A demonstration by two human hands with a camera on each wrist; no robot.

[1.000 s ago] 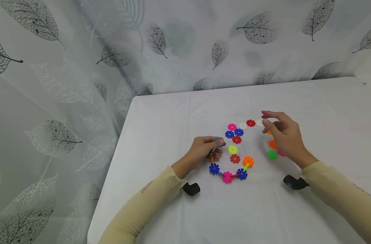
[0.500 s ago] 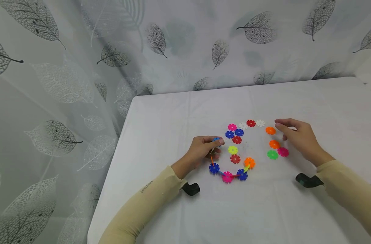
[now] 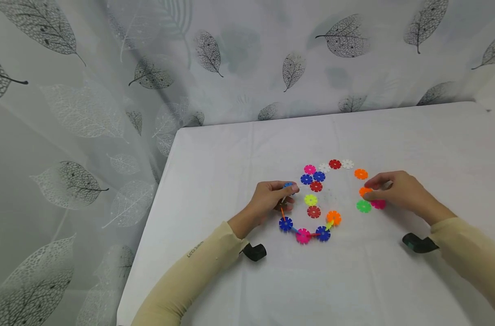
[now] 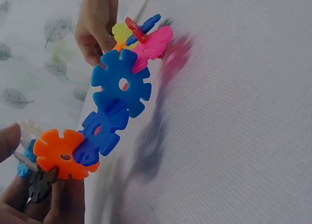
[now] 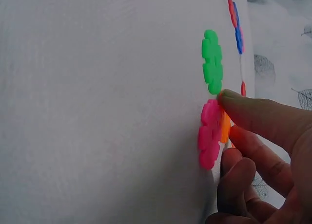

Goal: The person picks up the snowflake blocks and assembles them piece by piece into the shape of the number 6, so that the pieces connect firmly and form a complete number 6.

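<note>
My left hand (image 3: 272, 198) holds one end of a chain of interlocking snowflake discs, pinching a light blue disc (image 3: 288, 186) between thumb and fingers. From there the chain curves over the table through an orange disc (image 4: 61, 153), a blue disc (image 3: 286, 224), a pink disc (image 3: 303, 236), another blue one and an orange end disc (image 3: 334, 217). On the right, my right hand (image 3: 404, 192) has thumb and index finger at opposite edges of a loose orange disc (image 5: 224, 125), low at the cloth. Beside it lie a green disc (image 3: 363, 206) and a pink disc (image 5: 209, 135), partly covered by the hand in the head view.
Another loose orange disc (image 3: 360, 174) lies behind the right hand. Farther back are a white disc (image 3: 347, 164) and a red disc (image 3: 335, 164). Several discs form a cluster by a yellow disc (image 3: 310, 200). A leaf-patterned curtain (image 3: 239, 59) hangs behind the white-covered table (image 3: 215, 158).
My right hand has moved right and toward me, from near the white disc down to the loose orange disc, its fingers closing around it. The left hand stays in place with the chain.
</note>
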